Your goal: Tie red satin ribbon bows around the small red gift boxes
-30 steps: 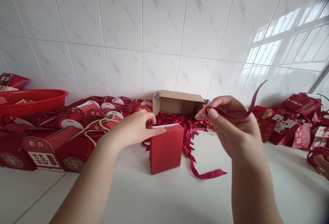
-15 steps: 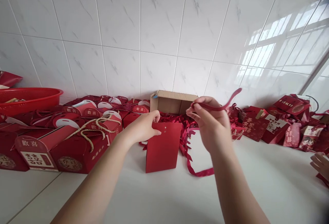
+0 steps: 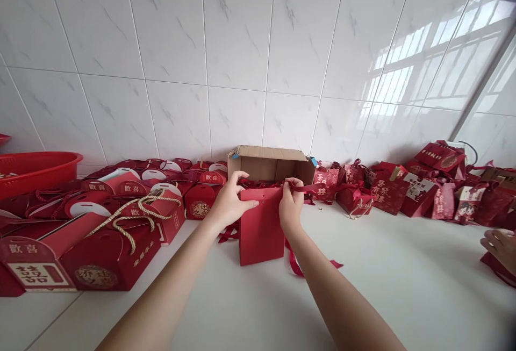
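A plain red paper gift bag [image 3: 262, 230] stands upright on the white table, with small holes near its top edge. My left hand [image 3: 234, 195] grips its upper left corner, thumb on the front face and fingers partly hidden behind. At the upper right edge, my right hand [image 3: 291, 200] is closed with a dark red ribbon [image 3: 308, 188] pinched between the fingers, its end sticking out to the right. Another length of ribbon [image 3: 296, 265] trails on the table beside the bag, partly behind my right forearm.
An open cardboard box [image 3: 266, 153] stands behind the bag against the tiled wall. Red gift boxes [image 3: 108, 257] crowd the left, near a red plastic basin [image 3: 60, 165]. More red bags [image 3: 387, 190] line the right. Another person's hand [image 3: 500, 246] shows at the right edge.
My right hand has come down and left with the ribbon, from the air to the bag's top right edge. My left hand still grips the bag. The view has shifted slightly right.
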{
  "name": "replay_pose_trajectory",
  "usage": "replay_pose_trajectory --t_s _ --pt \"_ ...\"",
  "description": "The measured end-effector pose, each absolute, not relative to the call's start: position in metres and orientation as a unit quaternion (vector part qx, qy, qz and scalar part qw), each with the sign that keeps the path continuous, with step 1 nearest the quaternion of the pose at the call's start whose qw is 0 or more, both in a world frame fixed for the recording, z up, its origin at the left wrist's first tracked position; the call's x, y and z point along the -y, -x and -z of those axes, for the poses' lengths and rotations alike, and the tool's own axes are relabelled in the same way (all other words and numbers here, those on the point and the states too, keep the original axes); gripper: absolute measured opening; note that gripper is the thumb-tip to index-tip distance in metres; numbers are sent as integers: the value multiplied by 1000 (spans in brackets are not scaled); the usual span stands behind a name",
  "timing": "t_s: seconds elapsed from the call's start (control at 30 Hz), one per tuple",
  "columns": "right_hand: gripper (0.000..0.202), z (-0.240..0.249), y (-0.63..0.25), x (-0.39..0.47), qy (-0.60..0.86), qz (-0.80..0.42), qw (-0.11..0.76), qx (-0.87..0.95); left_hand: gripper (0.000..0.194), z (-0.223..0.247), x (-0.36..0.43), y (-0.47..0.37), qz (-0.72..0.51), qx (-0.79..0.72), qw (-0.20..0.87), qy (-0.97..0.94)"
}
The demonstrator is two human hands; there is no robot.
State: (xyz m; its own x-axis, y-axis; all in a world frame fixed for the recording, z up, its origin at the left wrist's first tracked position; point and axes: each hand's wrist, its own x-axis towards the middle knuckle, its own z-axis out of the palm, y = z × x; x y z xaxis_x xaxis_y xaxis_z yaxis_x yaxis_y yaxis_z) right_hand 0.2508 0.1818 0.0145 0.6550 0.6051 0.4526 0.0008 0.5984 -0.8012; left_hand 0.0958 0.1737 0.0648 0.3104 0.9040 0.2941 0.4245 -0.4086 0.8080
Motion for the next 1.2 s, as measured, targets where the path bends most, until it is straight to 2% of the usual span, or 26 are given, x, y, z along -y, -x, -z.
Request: replay_pose_trajectory --t_s 0.1,0.17,0.27,0.37,0.57,0.67,0.73,0.83,0.93,1.0,1.2 --pt "9 -25 -254 -180 392 -156 832 361 69 -63 -167 -107 -462 -408 264 -742" --pt "10 -40 -259 -172 363 -130 850 359 72 -65 -157 -115 -533 -337 231 -741" --pt "10 -68 -267 -147 289 -67 877 377 47 -76 -137 -118 -594 -230 140 -758" --pt "7 -92 -269 -116 233 -5 890 392 18 -88 -119 -115 -589 -180 63 -785" --pt "3 -105 -259 -80 225 29 894 387 5 -97 -107 -112 -614 -100 11 -783" --pt "4 -103 -258 -82 253 -20 881 399 3 -97 -108 -111 -638 -106 8 -763" --pt "5 -103 -261 -83 246 -8 884 399 5 -98 -108 -109 -652 -141 44 -744" --pt "7 -106 -267 -81 216 40 885 410 14 -102 -107 -105 -677 -215 111 -696" --pt "10 -108 -269 -74 205 9 850 485 23 -107 -104 -102 -684 -266 154 -662" --pt "13 -108 -265 -69 209 -16 813 543 23 -109 -103 -101 -687 -282 138 -655" --pt "15 -104 -245 -62 256 -34 707 658 14 -109 -96 -101 -703 -263 -13 -660"
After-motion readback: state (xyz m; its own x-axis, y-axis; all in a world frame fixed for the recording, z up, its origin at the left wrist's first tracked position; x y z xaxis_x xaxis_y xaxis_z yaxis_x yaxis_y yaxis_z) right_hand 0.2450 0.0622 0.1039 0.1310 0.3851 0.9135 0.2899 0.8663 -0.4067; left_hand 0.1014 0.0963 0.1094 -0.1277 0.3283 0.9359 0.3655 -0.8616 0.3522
